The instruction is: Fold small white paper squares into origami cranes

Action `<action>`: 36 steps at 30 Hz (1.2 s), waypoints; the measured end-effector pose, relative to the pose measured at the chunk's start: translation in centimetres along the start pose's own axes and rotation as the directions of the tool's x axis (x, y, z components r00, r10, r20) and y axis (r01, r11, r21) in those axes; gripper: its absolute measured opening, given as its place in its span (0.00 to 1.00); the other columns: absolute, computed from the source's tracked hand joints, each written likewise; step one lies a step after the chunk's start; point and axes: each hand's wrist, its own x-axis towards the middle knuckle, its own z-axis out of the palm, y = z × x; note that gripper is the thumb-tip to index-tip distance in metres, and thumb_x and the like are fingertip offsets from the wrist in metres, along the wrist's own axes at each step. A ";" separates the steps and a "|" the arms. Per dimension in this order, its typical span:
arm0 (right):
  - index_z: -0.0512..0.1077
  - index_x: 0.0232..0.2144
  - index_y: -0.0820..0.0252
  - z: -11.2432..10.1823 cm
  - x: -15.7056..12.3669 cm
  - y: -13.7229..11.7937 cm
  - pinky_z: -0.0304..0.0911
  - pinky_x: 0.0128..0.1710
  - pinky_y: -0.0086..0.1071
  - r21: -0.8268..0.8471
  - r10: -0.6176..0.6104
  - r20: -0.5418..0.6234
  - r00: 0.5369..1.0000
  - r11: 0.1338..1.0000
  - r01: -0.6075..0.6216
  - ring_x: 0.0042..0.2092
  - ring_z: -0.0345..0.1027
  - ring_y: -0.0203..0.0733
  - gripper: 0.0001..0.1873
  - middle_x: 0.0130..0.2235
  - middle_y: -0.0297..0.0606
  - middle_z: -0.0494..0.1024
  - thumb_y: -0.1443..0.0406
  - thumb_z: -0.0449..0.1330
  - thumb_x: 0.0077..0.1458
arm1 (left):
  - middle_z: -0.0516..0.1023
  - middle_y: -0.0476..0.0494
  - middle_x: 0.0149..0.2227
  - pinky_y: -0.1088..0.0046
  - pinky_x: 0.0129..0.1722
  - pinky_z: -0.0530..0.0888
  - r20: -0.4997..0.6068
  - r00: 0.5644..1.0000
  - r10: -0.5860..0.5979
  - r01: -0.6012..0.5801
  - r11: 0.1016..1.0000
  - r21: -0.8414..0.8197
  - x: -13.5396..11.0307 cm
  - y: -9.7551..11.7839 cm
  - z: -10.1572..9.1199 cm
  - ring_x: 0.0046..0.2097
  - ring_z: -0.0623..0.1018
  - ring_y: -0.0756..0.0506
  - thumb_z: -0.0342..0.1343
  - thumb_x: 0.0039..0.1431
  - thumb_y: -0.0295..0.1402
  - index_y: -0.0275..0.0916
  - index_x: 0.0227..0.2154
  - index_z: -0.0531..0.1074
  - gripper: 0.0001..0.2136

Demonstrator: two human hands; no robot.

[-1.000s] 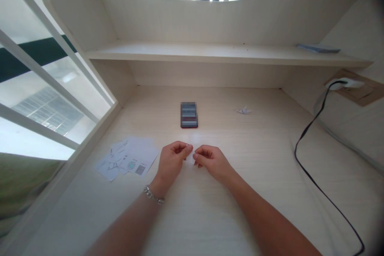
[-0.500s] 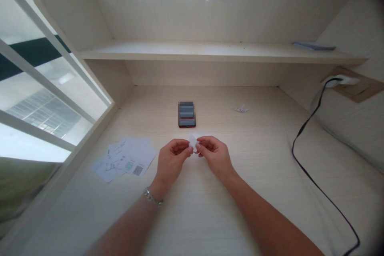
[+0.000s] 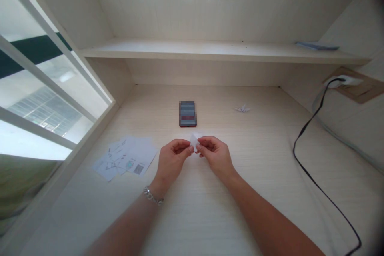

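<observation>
A small white paper (image 3: 194,140) sits between the two hands, just above the table (image 3: 210,216) and near its middle, a little nearer than the phone (image 3: 187,113). It is a tiny pale scrap with a pointed upper corner that sticks up past the fingertips. Its lower part is hidden by the fingers, so its full shape and any folds cannot be made out.

The left hand (image 3: 172,158) comes in from the lower left with the forearm stretched across the table and a metal bracelet (image 3: 153,196) on the wrist. Its fingers (image 3: 183,147) are curled inward, and thumb and forefinger are pressed together on the left edge of the paper. The right hand (image 3: 215,155) mirrors it from the lower right: knuckles up, fingers (image 3: 207,142) bent, the tips pinching the paper's right edge. The two sets of fingertips almost meet, with the paper nipped between them.

To the left of the left hand lies a loose fan of printed sheets (image 3: 126,160), flat on the table. Farther back on the right lies a small folded paper figure (image 3: 242,108), well apart from the hands. A black cable (image 3: 312,180) trails over the right side of the table up to a wall socket (image 3: 348,82). Above the table runs a shelf (image 3: 210,52) with a thin booklet (image 3: 317,46) at its right end.
</observation>
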 end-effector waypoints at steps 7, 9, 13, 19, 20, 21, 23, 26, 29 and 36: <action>0.69 0.31 0.60 -0.1 0.0 -0.2 0.66 0.26 0.30 0.057 0.044 0.038 0.998 0.997 -0.046 0.28 0.69 0.36 0.12 0.26 0.33 0.73 0.60 0.63 0.43 | 0.78 0.45 0.28 0.73 0.32 0.72 0.024 1.000 -0.006 0.006 0.999 0.036 -0.1 0.1 -0.1 0.30 0.76 0.48 0.63 0.40 0.31 0.35 0.28 0.74 0.09; 0.69 0.29 0.60 -0.1 -0.1 -0.5 0.66 0.26 0.29 0.091 0.070 0.054 0.996 0.993 -0.075 0.28 0.69 0.36 0.12 0.25 0.33 0.73 0.58 0.62 0.45 | 0.78 0.44 0.29 0.72 0.34 0.72 0.023 1.000 0.008 -0.010 0.997 0.079 -0.1 0.1 -0.2 0.32 0.76 0.47 0.62 0.41 0.31 0.36 0.28 0.75 0.08; 0.70 0.25 0.62 -0.2 0.0 -0.8 0.66 0.27 0.29 0.125 0.147 0.052 0.988 0.980 -0.152 0.28 0.69 0.36 0.14 0.25 0.35 0.73 0.56 0.60 0.46 | 0.79 0.43 0.32 0.70 0.38 0.72 0.036 0.998 0.049 -0.055 0.985 0.162 -0.3 0.3 -0.1 0.35 0.77 0.45 0.59 0.45 0.30 0.37 0.28 0.77 0.06; 0.69 0.25 0.61 -0.3 0.3 -0.4 0.65 0.28 0.30 0.072 0.155 0.024 0.988 0.985 -0.157 0.27 0.67 0.35 0.11 0.24 0.31 0.72 0.64 0.66 0.36 | 0.78 0.45 0.28 0.73 0.34 0.71 0.029 1.000 0.008 -0.011 0.990 0.137 -0.3 0.9 -0.2 0.31 0.76 0.47 0.57 0.43 0.25 0.37 0.26 0.77 0.07; 0.69 0.24 0.60 -0.3 0.3 -0.2 0.65 0.28 0.30 0.055 0.144 0.022 0.989 0.988 -0.145 0.27 0.67 0.35 0.11 0.24 0.31 0.72 0.65 0.66 0.35 | 0.78 0.46 0.27 0.73 0.32 0.71 0.027 1.000 -0.007 0.004 0.994 0.111 -0.2 0.9 -0.2 0.30 0.76 0.47 0.57 0.42 0.26 0.36 0.26 0.76 0.06; 0.68 0.24 0.60 -0.3 0.4 0.0 0.65 0.28 0.30 0.038 0.131 0.021 0.991 0.991 -0.132 0.27 0.67 0.35 0.11 0.24 0.31 0.72 0.65 0.66 0.35 | 0.77 0.46 0.26 0.74 0.31 0.71 0.026 1.000 -0.013 0.011 0.996 0.087 -0.1 0.8 -0.2 0.29 0.75 0.48 0.58 0.42 0.26 0.36 0.27 0.75 0.06; 0.68 0.24 0.60 -0.3 0.4 0.3 0.64 0.28 0.30 0.015 0.110 0.022 0.994 0.994 -0.110 0.27 0.67 0.35 0.10 0.24 0.32 0.73 0.66 0.65 0.36 | 0.76 0.47 0.25 0.74 0.30 0.70 0.016 1.000 -0.007 0.006 0.998 0.060 0.0 0.4 -0.2 0.28 0.74 0.49 0.60 0.42 0.29 0.36 0.27 0.73 0.06; 0.67 0.26 0.60 -0.2 0.3 0.4 0.64 0.29 0.30 0.019 0.114 0.022 0.993 0.993 -0.114 0.28 0.68 0.36 0.12 0.26 0.32 0.73 0.66 0.65 0.37 | 0.75 0.49 0.25 0.76 0.28 0.70 0.000 1.000 0.009 -0.009 0.998 0.055 0.1 -0.3 -0.2 0.27 0.74 0.51 0.62 0.42 0.31 0.36 0.27 0.70 0.09; 0.66 0.31 0.60 -0.1 0.2 0.4 0.64 0.28 0.30 0.054 0.145 0.017 0.989 0.988 -0.146 0.28 0.68 0.36 0.14 0.26 0.33 0.73 0.65 0.64 0.39 | 0.74 0.50 0.25 0.76 0.28 0.69 0.005 1.000 0.006 -0.006 0.999 0.042 0.1 -0.7 -0.2 0.27 0.73 0.51 0.62 0.43 0.32 0.37 0.28 0.67 0.10; 0.65 0.31 0.59 -0.2 0.1 0.3 0.62 0.26 0.28 0.004 0.115 0.023 0.993 0.993 -0.116 0.25 0.66 0.34 0.12 0.22 0.30 0.71 0.65 0.63 0.41 | 0.74 0.49 0.26 0.76 0.30 0.71 0.036 0.996 -0.083 0.084 0.996 -0.019 -0.1 -0.4 0.0 0.29 0.74 0.51 0.63 0.42 0.32 0.37 0.34 0.67 0.15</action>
